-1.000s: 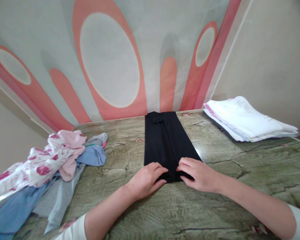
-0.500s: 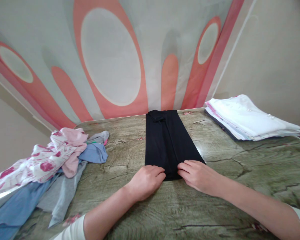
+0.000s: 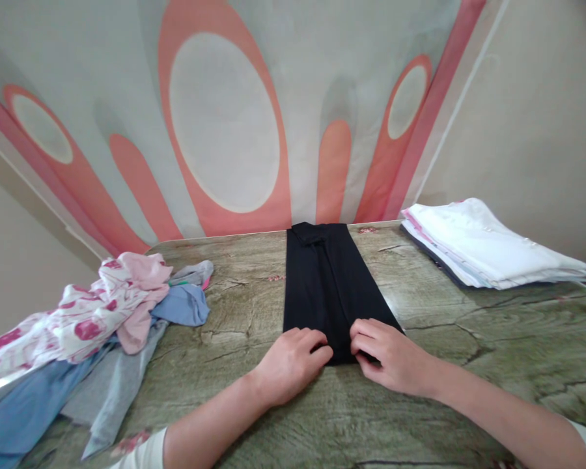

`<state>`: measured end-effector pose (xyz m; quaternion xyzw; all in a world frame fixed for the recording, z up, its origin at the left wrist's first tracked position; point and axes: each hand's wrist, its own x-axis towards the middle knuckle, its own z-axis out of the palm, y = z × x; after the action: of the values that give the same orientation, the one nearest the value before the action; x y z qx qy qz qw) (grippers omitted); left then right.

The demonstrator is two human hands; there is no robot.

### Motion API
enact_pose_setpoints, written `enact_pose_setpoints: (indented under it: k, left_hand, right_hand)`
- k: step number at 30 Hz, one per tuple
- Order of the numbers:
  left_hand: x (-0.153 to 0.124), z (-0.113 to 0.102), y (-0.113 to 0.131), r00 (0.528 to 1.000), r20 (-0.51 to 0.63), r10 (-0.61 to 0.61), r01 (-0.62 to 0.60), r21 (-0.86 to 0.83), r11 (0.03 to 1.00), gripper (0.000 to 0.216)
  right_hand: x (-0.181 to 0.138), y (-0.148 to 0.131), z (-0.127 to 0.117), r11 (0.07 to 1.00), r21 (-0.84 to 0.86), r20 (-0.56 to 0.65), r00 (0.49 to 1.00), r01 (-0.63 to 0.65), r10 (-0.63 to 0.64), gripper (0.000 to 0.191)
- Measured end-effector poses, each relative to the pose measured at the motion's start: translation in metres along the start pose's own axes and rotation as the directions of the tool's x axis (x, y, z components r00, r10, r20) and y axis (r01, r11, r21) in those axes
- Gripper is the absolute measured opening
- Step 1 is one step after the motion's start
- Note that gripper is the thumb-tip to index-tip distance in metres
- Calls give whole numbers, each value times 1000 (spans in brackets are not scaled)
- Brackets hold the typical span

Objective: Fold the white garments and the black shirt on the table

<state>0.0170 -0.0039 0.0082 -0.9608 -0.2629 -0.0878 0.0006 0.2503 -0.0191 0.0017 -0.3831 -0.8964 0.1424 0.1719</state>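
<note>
A black garment (image 3: 317, 286) lies in a long narrow strip across the middle of the table, from the far edge toward me. Its far end has a small folded-over part, and its exact kind is unclear. My left hand (image 3: 295, 361) curls its fingers over the near left corner, thumb at the near edge. On the near right corner, my right hand (image 3: 388, 355) has its fingers bent over the cloth with the thumb below them. Both hands are closed on the fabric; the fingertips are partly hidden.
Loose clothes (image 3: 88, 326), pink-and-white printed, blue and grey, are heaped at the left. A stack of folded clothes (image 3: 493, 244), white on top, sits at the back right. The wood-patterned table (image 3: 244, 293) meets a patterned wall covering (image 3: 224, 124) behind.
The view has tilted up slightly, so everything sits a little lower. My thumbs now show more apart from my fingers at the garment's near edge; the garment itself lies much the same.
</note>
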Motion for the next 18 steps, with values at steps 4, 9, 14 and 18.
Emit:
enact_pose_setpoints:
  k: [4,9,14,18]
  left_hand:
    - [0,2,-1,1000,-4,20,-20,9,1000,13]
    - [1,-2,2,998,49,36,-35,-20,999,12]
    - [-4,-21,7,986,154,72,-60,-78,995,5]
    - [-18,-40,10,971,237,30,2,-136,991,5]
  right_hand:
    - [4,2,-3,998,67,70,997,-16,11,14]
    - [8,1,-8,988,150,128,991,-48,28,15]
    - [0,-22,-8,993,87,191,980,-80,62,15]
    - [-4,-51,-2,991,76,280,956,-109,83,14]
